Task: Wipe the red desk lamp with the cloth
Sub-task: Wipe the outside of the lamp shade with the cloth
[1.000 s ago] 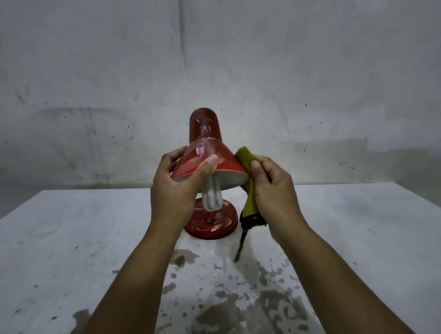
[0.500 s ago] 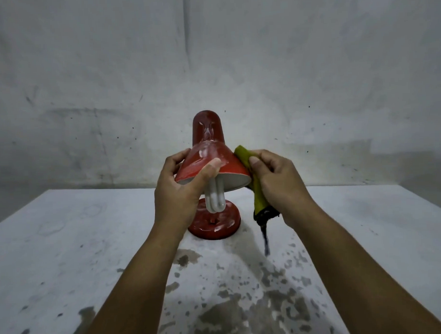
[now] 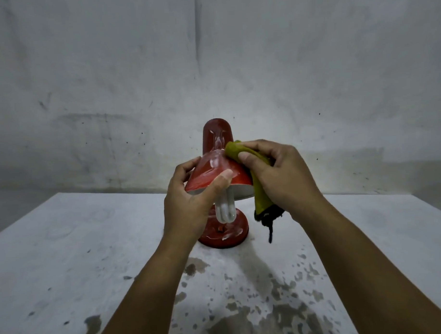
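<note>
Two bare hands work over a stained white table (image 3: 67,247). On it stands the red desk lamp (image 3: 216,172). The left hand (image 3: 190,200) grips the shade's rim, and the right hand (image 3: 277,175) pinches the green cloth (image 3: 259,190) against the shade's right side.

Stained white table (image 3: 67,259) — scuffed wall (image 3: 111,70)

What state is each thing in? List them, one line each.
red desk lamp: upright on its base, shade tilted toward the camera.
bulb: unlit, sticks out below the shade.
cloth: bunched, pressed to the shade's right side, dark end hanging.
left hand: grips the shade rim.
right hand: grips the cloth.
table: stained, paint chipped.
</note>
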